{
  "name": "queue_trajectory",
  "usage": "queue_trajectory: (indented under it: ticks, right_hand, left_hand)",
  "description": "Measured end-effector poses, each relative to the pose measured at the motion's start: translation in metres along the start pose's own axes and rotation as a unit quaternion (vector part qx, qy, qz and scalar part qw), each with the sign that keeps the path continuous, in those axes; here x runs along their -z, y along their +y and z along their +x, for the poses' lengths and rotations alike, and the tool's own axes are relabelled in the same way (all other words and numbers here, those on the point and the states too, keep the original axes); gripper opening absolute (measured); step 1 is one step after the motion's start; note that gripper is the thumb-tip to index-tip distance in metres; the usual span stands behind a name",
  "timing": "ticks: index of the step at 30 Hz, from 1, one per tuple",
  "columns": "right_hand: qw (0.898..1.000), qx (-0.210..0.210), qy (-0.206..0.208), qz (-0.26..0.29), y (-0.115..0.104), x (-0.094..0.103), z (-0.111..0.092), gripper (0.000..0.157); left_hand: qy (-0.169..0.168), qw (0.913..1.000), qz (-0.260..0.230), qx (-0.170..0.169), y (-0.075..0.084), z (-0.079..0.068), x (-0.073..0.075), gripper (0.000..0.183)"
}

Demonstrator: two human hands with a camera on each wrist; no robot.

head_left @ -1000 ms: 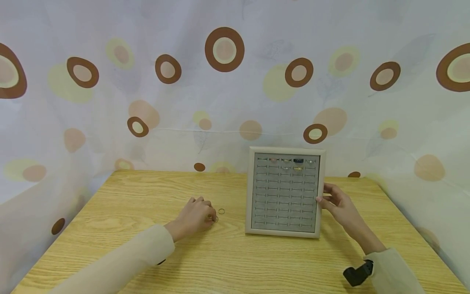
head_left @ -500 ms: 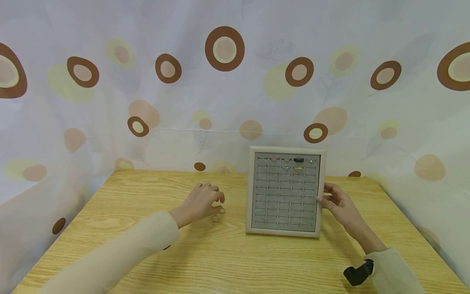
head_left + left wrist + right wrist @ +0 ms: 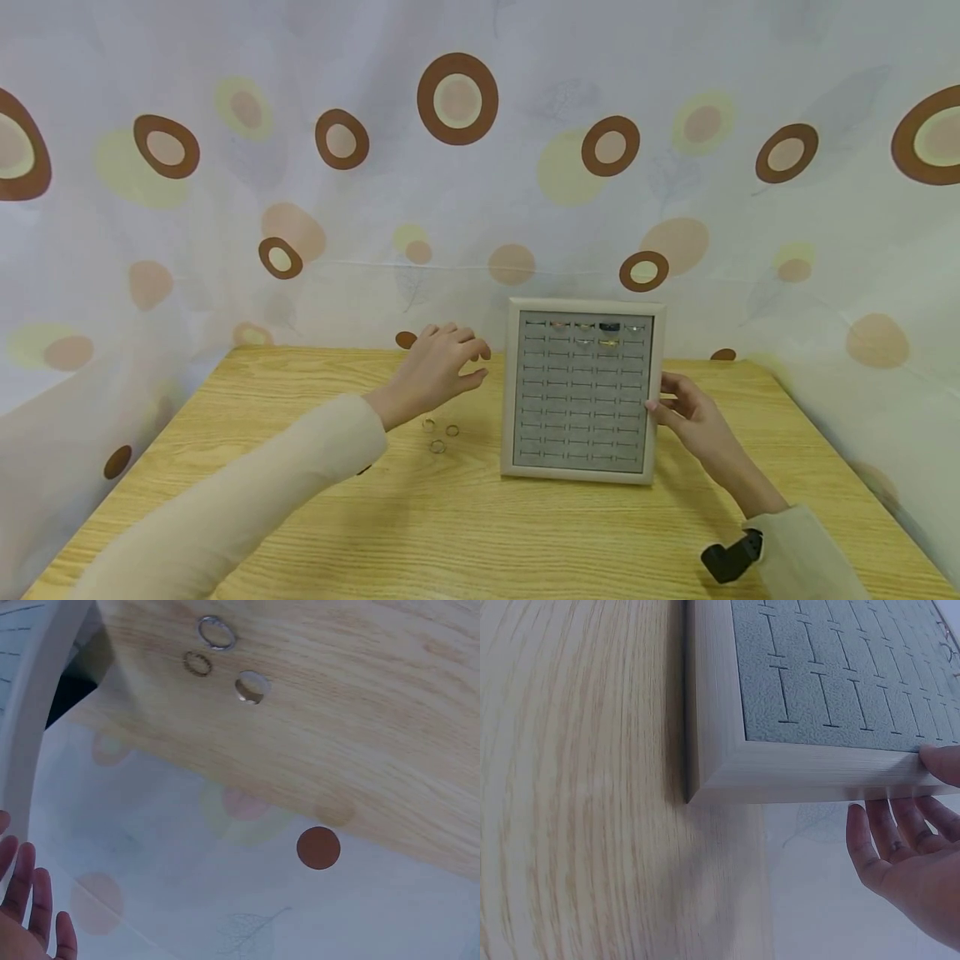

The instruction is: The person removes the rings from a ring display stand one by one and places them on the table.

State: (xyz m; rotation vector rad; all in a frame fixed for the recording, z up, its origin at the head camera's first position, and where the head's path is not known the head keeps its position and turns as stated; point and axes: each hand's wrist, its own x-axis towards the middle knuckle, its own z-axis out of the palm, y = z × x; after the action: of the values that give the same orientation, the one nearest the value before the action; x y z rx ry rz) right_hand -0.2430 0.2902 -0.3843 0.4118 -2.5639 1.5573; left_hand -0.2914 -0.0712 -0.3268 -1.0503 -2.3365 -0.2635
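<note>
A ring display board [image 3: 510, 400] stands upright on the table, a pale frame around grey slotted padding. My right hand [image 3: 693, 417] holds its right edge, thumb on the front and fingers against the side. Several rings sit in the top two rows, among them a dark wide ring [image 3: 610, 327] and a gold ring [image 3: 609, 343]. My left hand [image 3: 438, 367] hovers left of the board, thumb and fingers apart, with nothing visible between them. Below it on the table lie a plain silver ring [image 3: 222, 648], a thin textured ring [image 3: 199, 675] and a broader shiny ring [image 3: 245, 694].
The wood-grain table [image 3: 315, 533] reaches back to a patterned curtain [image 3: 480, 208], which also runs along both sides. A black wrist device [image 3: 731, 558] sits at the right sleeve. The board's lower rows of slots hold no rings.
My left hand has lifted from beside the rings and moved up and right toward the board, uncovering a third ring. The right hand and the board have stayed put.
</note>
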Motion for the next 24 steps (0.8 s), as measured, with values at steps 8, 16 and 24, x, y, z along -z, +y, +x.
queue_trajectory:
  ticks: [8,16,24]
  right_hand:
    - [1.000,0.008,0.003,-0.001,0.000,0.000,0.000,0.050]
    - [1.000,0.008,0.012,-0.009,-0.001,-0.001,0.001,0.050]
    - [1.000,0.019,0.010,0.007,0.000,0.000,0.000,0.049]
  left_hand:
    - [0.016,0.9999,-0.002,0.003,0.012,0.027,0.009,0.012]
    - [0.019,0.9998,0.002,0.010,0.022,0.047,0.006,0.015]
    - [0.015,0.9989,0.040,0.018,0.033,0.061,-0.001,0.018]
